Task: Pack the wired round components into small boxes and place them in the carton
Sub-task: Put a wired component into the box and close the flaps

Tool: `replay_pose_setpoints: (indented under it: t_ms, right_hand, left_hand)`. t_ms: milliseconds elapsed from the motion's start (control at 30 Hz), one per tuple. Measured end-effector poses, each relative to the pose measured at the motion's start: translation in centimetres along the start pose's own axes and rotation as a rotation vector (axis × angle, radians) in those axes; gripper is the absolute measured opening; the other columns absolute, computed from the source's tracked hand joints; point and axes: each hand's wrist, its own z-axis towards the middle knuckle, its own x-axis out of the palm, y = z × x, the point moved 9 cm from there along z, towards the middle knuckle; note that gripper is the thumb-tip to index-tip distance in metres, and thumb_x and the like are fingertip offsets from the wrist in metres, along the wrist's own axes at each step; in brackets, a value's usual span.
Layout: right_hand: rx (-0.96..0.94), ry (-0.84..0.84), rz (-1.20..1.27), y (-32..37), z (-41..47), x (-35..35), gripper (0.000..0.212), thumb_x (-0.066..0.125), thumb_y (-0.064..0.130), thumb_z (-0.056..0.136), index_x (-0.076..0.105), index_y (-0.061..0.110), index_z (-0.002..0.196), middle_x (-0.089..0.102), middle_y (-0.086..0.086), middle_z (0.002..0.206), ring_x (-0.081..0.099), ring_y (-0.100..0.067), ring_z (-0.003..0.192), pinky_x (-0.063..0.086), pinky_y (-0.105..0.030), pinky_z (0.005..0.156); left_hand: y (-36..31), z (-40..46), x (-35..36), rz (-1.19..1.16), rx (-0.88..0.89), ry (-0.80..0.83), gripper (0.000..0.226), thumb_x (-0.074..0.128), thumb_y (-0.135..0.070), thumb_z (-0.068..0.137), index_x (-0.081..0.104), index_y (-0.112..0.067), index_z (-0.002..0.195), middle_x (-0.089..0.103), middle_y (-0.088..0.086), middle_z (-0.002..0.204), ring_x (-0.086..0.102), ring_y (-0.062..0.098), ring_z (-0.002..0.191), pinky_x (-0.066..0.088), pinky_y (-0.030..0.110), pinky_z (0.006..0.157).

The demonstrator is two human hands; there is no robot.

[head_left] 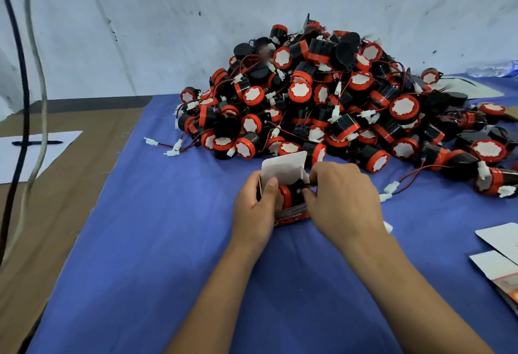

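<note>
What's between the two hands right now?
In the head view, a small box, flap up, with a round component inside, between left hand and right hand.

- A white wall (168,17) closes the back of the scene; it is scuffed, with dark marks and smears.
- A blue cloth (140,241) covers most of the table and shows soft folds.
- On the left the cloth ends and a brown cardboard surface (70,199) lies beside it.
- A white sheet of paper (42,157) rests on the cardboard, with a black pen (37,143) on top of it.
- Two cables hang down at the left edge, a black cable (19,73) and a grey cable (42,87) beside it.
- The light is even and soft.
</note>
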Motion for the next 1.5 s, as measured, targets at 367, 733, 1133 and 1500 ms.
replay_pose_setpoints:
  t_ms: [367,733,1133,1500]
  right_hand:
    - [0.416,0.387,0.895,-4.2,0.7,7.0,0.034,0.070,0.028,0.095,0.064,-0.001,0.077,0.059,-0.018,0.062,0.034,-0.019,0.047,0.027,-0.028,0.048]
    - [0.188,0.113,0.318,-1.8,1.9,3.2,0.042,0.067,0.056,0.088,0.053,0.018,0.098,0.064,0.000,0.090,0.061,-0.022,0.080,0.047,-0.038,0.060]
    - [-0.204,-0.002,-0.233,5.5,-0.1,1.3,0.016,0.059,0.011,0.091,0.051,0.023,0.087,0.055,0.003,0.092,0.053,-0.021,0.104,0.029,-0.030,0.060]
    - [-0.094,0.214,-0.144,4.6,2.6,1.5,0.003,0.058,0.017,0.094,0.060,0.019,0.094,0.055,0.000,0.094,0.058,-0.025,0.089,0.038,-0.033,0.067]
  left_hand:
    - [0.0,0.2,-0.5,0.040,0.026,-0.078,0.026,0.056,-0.006,0.103,0.067,-0.017,0.123,0.073,-0.002,0.113,0.068,0.015,0.107,0.057,0.039,0.094]
    - [0.3,0.2,-0.6,0.015,-0.020,-0.092,0.023,0.064,-0.008,0.099,0.066,-0.025,0.115,0.072,-0.004,0.107,0.068,0.016,0.102,0.060,0.043,0.089]
    - [1.1,0.3,0.0,-0.099,-0.073,-0.041,0.029,0.059,-0.003,0.095,0.068,-0.025,0.110,0.076,-0.001,0.102,0.072,0.022,0.095,0.062,0.043,0.073]
    - [0.8,0.1,0.2,-0.052,-0.069,-0.027,0.043,0.044,0.008,0.091,0.069,-0.019,0.113,0.075,0.002,0.107,0.070,0.023,0.102,0.061,0.048,0.089]
